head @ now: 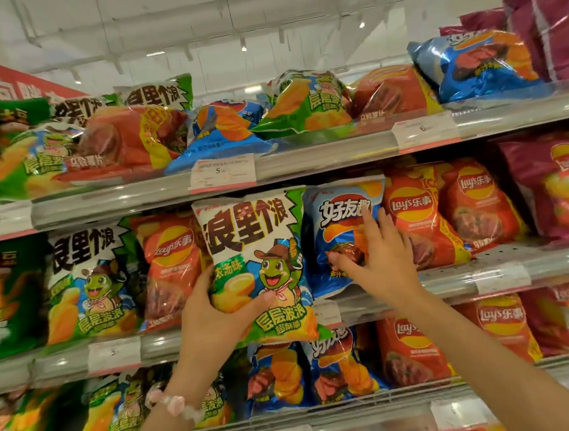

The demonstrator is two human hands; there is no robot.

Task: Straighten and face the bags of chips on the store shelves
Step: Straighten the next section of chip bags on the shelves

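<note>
Green-and-white chip bag point(258, 265) is held upright before the middle shelf point(454, 279), gripped at its lower edge by the left hand point(216, 321). Right hand point(379, 258) rests spread-fingered on the shelved blue bag point(339, 231). Both judged light, air-filled, slippery, crushable; hold by edges.

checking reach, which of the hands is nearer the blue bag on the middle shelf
Right. The right hand rests on the blue bag; the left hand sits beside it, gripping the green and white bag.

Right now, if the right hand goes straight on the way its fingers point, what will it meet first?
The blue bag: the right hand has straight fingers that point up and inward at its front and seem to touch it already, though depth is unclear.
</note>
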